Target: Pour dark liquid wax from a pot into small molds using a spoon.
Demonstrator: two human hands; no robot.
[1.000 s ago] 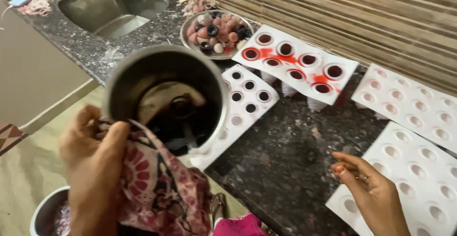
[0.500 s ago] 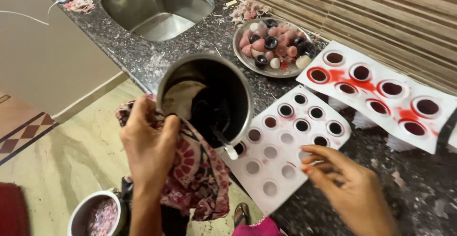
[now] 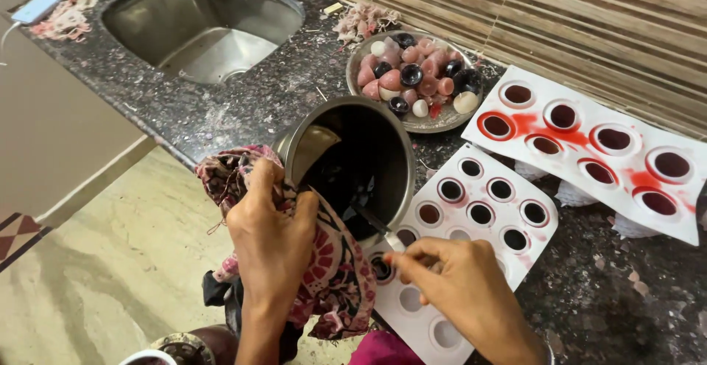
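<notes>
Left hand point(image 3: 269, 236) grips a steel pot point(image 3: 353, 162) through a patterned cloth point(image 3: 331, 276), tilting it over the near white mould tray point(image 3: 471, 240). Right hand point(image 3: 460, 288) is closed on a spoon point(image 3: 375, 225) reaching from the pot's mouth toward a cavity at the tray's near end. Dark liquid sits low in the pot.

Risks, judged: cloth slipping so the pot tips too far; liquid overshooting small cavities onto the granite surface point(image 3: 604, 291); cloth hem dipping into filled cavities.

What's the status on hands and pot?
Left hand grips tilted steel pot through patterned cloth. Right hand steadies white cavity mould. Nothing between.
</notes>
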